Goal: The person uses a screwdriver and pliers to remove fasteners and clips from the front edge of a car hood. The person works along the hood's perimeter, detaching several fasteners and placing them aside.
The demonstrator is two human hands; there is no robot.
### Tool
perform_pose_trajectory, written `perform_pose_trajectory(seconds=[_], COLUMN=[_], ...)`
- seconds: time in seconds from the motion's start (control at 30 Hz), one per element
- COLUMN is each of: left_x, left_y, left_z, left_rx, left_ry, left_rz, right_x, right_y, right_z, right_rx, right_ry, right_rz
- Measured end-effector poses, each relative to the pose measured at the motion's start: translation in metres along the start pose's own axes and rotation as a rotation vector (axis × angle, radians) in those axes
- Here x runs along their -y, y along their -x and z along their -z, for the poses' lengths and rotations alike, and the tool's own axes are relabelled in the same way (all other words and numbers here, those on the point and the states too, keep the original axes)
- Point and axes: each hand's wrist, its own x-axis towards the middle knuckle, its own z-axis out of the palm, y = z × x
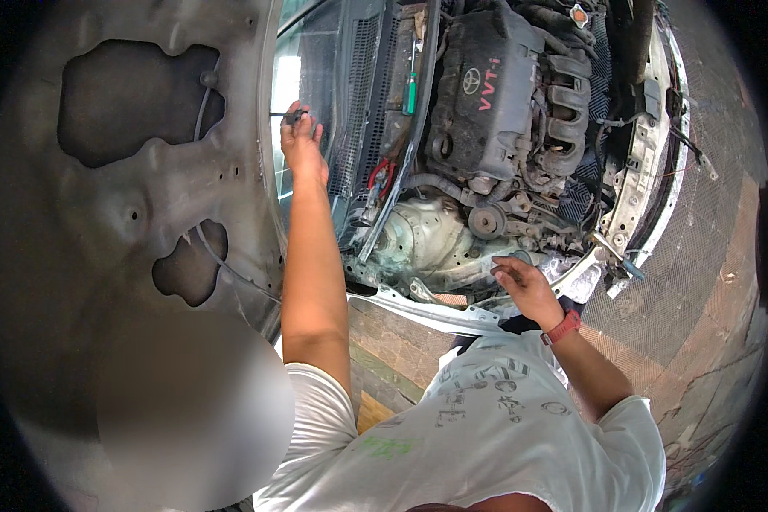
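Observation:
My left hand (304, 147) is raised over the windshield (309, 60), near the edge of the lifted hood (158, 192). Its fingers close on a small black part (294, 117) with a thin dark stem pointing toward the hood; its exact kind is unclear. My right hand (527, 290) hovers by the near fender edge of the engine bay, below a round pulley (486, 222). Loosely bent, its fingers stand somewhat apart, and I see nothing held in them. A red watch (561, 328) is on that wrist.
A green-handled screwdriver (411, 92) and red-handled pliers (382, 175) lie along the cowl beside the windshield. Farther right sits the dark engine cover (478, 98). At the front body frame (630, 192), a blue-handled tool (630, 267) sticks out. Cables hang along the hood's underside.

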Motion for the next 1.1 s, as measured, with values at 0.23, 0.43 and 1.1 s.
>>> perform_pose_trajectory(seconds=[0.23, 0.43, 1.1], left_x=[0.002, -0.011, -0.026], left_y=[0.005, 0.017, 0.015], left_z=[-0.003, 0.005, 0.007], left_rx=[-0.254, -0.253, -0.028], left_ry=[-0.562, -0.788, 0.195], left_rz=[-0.259, -0.301, 0.062], right_x=[0.114, 0.229, 0.265], right_y=[-0.083, -0.214, -0.365], right_z=[-0.028, -0.104, -0.153], right_rx=[0.048, -0.107, 0.451], right_ry=[0.103, 0.068, -0.296], right_rz=[0.275, 0.696, 0.387])
